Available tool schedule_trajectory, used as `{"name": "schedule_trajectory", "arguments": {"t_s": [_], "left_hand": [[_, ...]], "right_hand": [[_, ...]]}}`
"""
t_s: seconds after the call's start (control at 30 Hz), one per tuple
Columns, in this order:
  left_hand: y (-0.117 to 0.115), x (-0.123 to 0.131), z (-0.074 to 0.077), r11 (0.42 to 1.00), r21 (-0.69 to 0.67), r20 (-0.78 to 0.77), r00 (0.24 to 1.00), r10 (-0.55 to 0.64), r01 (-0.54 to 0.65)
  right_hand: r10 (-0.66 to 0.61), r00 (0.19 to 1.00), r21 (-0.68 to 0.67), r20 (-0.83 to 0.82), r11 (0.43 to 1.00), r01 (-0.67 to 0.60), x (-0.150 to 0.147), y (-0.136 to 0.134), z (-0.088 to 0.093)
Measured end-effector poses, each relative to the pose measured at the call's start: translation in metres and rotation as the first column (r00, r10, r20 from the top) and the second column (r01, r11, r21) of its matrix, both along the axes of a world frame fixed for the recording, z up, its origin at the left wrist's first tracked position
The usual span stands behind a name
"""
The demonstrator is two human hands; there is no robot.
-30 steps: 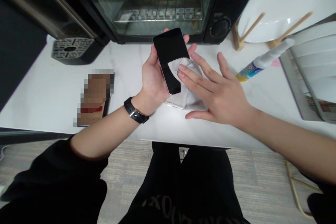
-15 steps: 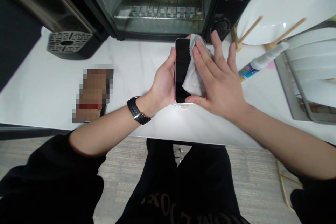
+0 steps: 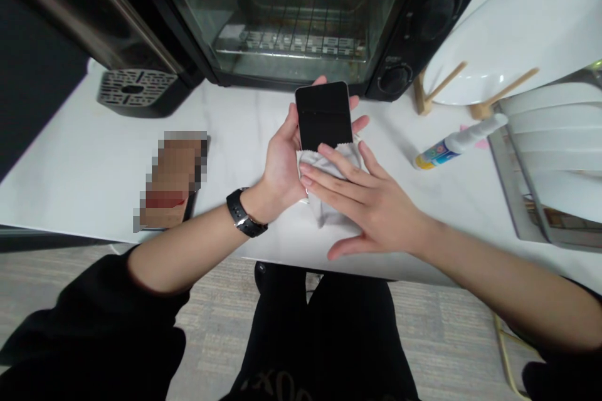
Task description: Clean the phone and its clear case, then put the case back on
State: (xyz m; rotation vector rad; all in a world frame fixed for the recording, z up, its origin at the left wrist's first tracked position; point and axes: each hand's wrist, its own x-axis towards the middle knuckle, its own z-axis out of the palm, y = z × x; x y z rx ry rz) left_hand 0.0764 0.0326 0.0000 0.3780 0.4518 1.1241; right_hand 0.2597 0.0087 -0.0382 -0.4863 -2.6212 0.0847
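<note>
A smartphone (image 3: 324,114) with a dark screen lies face up in my left hand (image 3: 283,160), whose thumb and fingers wrap its two long sides. A light grey cloth (image 3: 332,166) with a zigzag edge covers the phone's near end and hangs past it. Flat on top of this cloth rests my right hand (image 3: 376,200), its fingers stretched out and its thumb spread towards me. A white spray bottle (image 3: 437,153) with a blue and yellow label is to the right of my right hand. Part of the phone's lower end is hidden under cloth and fingers.
Behind my hands is a black toaster oven (image 3: 301,75); a machine with a drip tray (image 3: 136,89) stands left of it. On the left of the white counter (image 3: 84,182) lies a blurred-out flat object (image 3: 172,178). White plates (image 3: 559,138) stand in a rack at right.
My right hand has slid the cloth from the phone's right side down to its near end, baring the upper screen. The phone is tilted slightly differently, and the view has shifted.
</note>
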Motion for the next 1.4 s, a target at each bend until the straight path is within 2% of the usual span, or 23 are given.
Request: {"name": "schedule_trajectory", "arguments": {"t_s": [0.2,0.4,0.63,0.77,0.83,0.93,1.07,1.27,1.33,1.4], "left_hand": [[0.009,-0.002,-0.005,0.991,-0.132,0.121,0.992,0.026,-0.010],[0.013,-0.005,-0.002,0.987,-0.130,0.081,0.991,0.102,-0.091],[0.009,0.006,-0.009,0.997,-0.078,0.041,0.999,0.002,0.001],[0.006,0.015,-0.016,0.979,-0.179,0.025,0.995,-0.093,0.096],[0.005,0.019,-0.018,0.958,-0.244,0.012,0.989,-0.151,0.149],[0.003,0.021,-0.017,0.949,-0.267,-0.014,0.984,-0.179,0.169],[0.001,0.018,-0.012,0.970,-0.212,-0.035,0.991,-0.130,0.120],[0.007,0.000,-0.005,0.987,-0.134,0.042,0.995,-0.086,0.091],[0.010,-0.003,-0.003,0.990,-0.120,0.047,0.997,-0.063,0.069],[0.012,-0.004,-0.002,0.990,-0.125,0.037,0.998,-0.054,0.058]], "right_hand": [[-0.028,0.999,0.038,-0.020,0.999,0.028,0.007,0.003,0.004],[-0.199,0.969,0.061,-0.147,0.976,0.209,0.012,0.008,0.005],[-0.378,0.920,0.008,-0.098,0.925,0.381,0.014,0.019,0.000],[-0.412,0.904,-0.011,-0.111,0.910,0.414,0.018,0.025,-0.003],[-0.410,0.906,-0.029,-0.104,0.912,0.410,0.019,0.027,-0.004],[-0.361,0.929,-0.050,-0.080,0.932,0.358,0.015,0.026,-0.005],[-0.234,0.970,-0.045,-0.065,0.972,0.231,0.007,0.018,-0.003],[0.020,1.000,0.001,0.024,1.000,-0.020,0.010,0.010,0.003],[0.026,1.000,0.032,0.012,0.999,-0.026,0.016,0.011,0.004],[-0.052,0.998,0.041,-0.038,0.998,0.054,0.021,0.012,0.004]]}}
